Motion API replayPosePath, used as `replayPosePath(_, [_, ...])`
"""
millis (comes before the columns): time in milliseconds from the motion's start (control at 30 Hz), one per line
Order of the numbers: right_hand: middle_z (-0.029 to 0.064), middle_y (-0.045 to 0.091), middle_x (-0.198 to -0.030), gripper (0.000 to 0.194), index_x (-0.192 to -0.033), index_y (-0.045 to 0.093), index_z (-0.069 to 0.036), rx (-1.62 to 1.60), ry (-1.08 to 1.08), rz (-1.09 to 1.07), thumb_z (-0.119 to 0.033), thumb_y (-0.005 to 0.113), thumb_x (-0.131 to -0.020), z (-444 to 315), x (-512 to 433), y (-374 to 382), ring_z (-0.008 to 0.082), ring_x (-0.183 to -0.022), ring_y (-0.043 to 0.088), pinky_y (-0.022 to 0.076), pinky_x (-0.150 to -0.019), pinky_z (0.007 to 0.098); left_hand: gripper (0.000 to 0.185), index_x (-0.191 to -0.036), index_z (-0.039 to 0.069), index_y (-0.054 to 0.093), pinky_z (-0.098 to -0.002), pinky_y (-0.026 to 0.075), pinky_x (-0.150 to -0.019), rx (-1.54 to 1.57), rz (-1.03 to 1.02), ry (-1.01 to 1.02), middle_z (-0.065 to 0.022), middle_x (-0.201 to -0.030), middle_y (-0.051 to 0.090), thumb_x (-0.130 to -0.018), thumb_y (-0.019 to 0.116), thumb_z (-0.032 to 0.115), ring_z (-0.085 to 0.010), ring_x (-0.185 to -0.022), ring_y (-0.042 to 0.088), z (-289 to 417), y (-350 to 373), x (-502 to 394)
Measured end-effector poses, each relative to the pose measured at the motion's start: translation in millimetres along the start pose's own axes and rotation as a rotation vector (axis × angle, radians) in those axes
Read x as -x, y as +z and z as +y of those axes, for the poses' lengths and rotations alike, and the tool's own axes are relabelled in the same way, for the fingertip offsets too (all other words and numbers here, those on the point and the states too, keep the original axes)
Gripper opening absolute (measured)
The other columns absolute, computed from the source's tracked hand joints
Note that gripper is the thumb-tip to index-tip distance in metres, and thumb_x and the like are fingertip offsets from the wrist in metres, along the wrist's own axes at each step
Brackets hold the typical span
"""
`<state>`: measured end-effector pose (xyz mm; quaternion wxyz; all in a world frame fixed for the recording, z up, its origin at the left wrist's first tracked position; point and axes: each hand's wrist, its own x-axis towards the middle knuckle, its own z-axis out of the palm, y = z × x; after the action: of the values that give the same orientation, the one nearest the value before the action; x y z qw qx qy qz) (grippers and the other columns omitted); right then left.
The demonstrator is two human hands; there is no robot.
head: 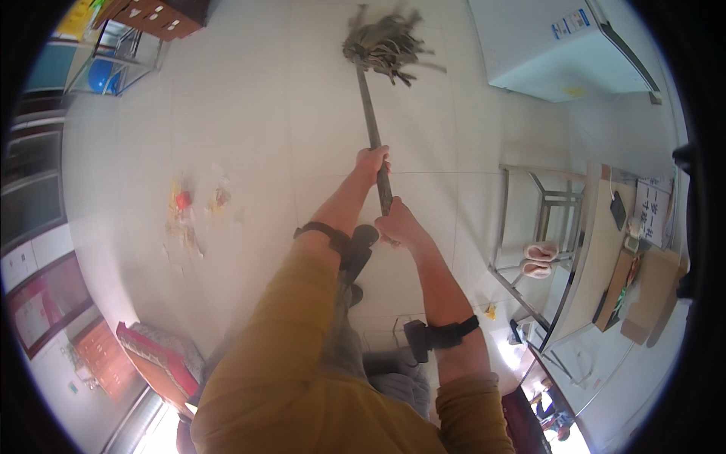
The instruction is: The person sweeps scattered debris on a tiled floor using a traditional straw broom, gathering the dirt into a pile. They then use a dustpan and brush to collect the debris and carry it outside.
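A string mop with a long wooden handle (368,108) stretches away from me over the pale tiled floor. Its dark grey-brown strands (391,48) are spread out at the far end and slightly blurred. My left hand (372,163) is wrapped around the handle partway down. Closer to my body, my right hand (401,224) grips the same handle near its end. A black band with a small device (439,336) is strapped on each forearm. To the left of my arms, crumpled litter with a red piece (183,200) lies on the floor.
A white appliance (527,57) stands at the far right. Right of me is a metal-legged table (590,249) bearing a phone (618,210) and a cardboard box (652,301); pale slippers (539,259) rest beneath. A cushioned chair (161,357) is behind left, a blue ball (103,74) far left.
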<state>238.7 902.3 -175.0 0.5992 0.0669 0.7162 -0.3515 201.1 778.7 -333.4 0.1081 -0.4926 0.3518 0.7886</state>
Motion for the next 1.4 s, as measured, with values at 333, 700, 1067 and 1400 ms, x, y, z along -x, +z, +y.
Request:
replayPosePath(333, [0.0108,0.053,-0.064,0.040,-0.105,0.038,-0.001,0.175,0.021,0.009,-0.019,0.062,-0.078,99.0,85.9,56.3,0.0199,-0.045,0.054,0.0456,-0.044,0.0341,0.027,-0.081,-0.003,0.048,-0.0364,0.045,-0.038,-0.012,0.247,0.008,-0.0091,-0.063,0.049,-0.075,0.066,0.016,-0.0219,-0.046,0.050,-71.1,-72.4,73.5])
replayPosePath(700, [0.0023,0.047,-0.064,0.041,-0.122,0.041,-0.004,-0.854,-0.054,0.210,-0.008,0.052,-0.083,295.0,346.4,196.8,0.0087,-0.046,0.041,0.0320,-0.040,0.0215,0.013,-0.083,0.003,0.045,-0.0440,0.048,-0.056,-0.156,-0.011,-0.336,-0.0134,-0.072,0.047,-0.087,0.056,0.010,-0.0297,-0.062,0.052,-303.4,-144.1,223.5])
replayPosePath(1067, [0.0091,0.057,-0.087,0.007,-0.082,0.054,-0.004,-0.490,-0.981,1.022,-0.003,0.058,-0.076,338.9,482.4,257.1,0.0227,-0.089,0.053,0.0395,-0.091,0.0427,0.015,-0.067,0.006,0.048,-0.0291,0.046,-0.057,-0.135,-0.124,-1.007,-0.0043,-0.071,0.049,-0.073,0.056,-0.005,-0.0143,-0.066,0.052,-442.1,-59.7,411.3])
replayPosePath(1400, [-0.0014,0.038,-0.060,0.049,-0.073,0.039,-0.010,-0.277,-1.569,0.776,-0.051,0.065,-0.076,246.6,574.4,248.8,0.0124,-0.052,0.034,0.0292,-0.048,0.0262,0.018,-0.087,0.005,0.049,-0.0352,0.055,-0.071,0.099,-0.473,-0.811,-0.0077,-0.082,0.056,-0.073,0.059,0.009,-0.0197,-0.077,0.061,-309.9,-21.7,570.7])
